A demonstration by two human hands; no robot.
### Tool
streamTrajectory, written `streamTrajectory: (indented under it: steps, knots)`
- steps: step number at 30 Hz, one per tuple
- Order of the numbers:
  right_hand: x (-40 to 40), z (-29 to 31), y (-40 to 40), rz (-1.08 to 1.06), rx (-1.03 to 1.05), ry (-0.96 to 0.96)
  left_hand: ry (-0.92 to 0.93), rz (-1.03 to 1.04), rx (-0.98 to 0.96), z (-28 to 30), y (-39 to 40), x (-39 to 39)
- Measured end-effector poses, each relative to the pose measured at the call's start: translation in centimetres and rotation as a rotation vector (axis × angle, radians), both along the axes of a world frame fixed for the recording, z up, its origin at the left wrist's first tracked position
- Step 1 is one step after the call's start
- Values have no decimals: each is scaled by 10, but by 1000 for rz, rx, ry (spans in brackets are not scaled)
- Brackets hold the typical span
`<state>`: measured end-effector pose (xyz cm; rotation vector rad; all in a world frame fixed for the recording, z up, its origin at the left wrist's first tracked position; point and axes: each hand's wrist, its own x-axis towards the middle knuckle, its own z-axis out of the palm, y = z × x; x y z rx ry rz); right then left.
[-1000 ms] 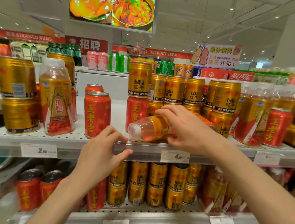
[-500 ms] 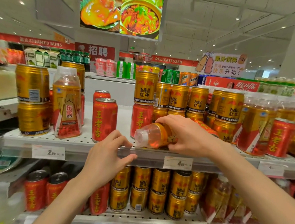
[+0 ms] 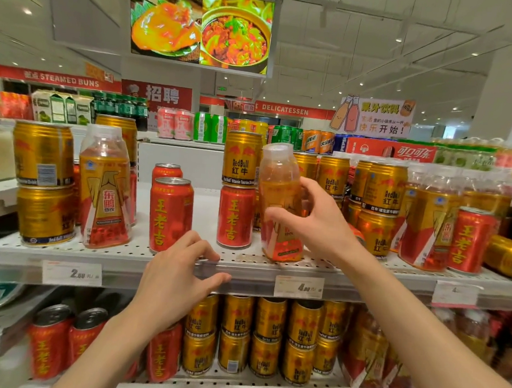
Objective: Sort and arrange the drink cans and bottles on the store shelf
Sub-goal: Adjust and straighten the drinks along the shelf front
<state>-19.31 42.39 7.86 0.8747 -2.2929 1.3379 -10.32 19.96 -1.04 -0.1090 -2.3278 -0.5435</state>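
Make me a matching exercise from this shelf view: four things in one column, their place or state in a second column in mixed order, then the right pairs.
Things
1. left hand
2. bottle in the right hand
3. gold can at the far right
4. Red Bull can

Places or states
A. stacked on a red can
B. lying on its side on the shelf
C. resting on the shelf's front edge
D. upright, its base at the shelf

Pairs: 1-C, 2-D, 3-B, 4-A
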Motion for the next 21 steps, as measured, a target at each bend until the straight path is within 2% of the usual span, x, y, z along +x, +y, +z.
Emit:
streamTrajectory:
  steps: [5,11,17,21]
  knots:
    - [3,-10,-17,-94,-157,-146,-11,7,-2,1,1,1]
    - [5,-15,-22,-121,-128,-136,-18,7,9,2,3,2]
    - [11,-16,-20,-133,-2,-105,-19,10,1,1,2,1]
    - [15,-25,-4,-244,214,103,-17,23,-18,1,2,0]
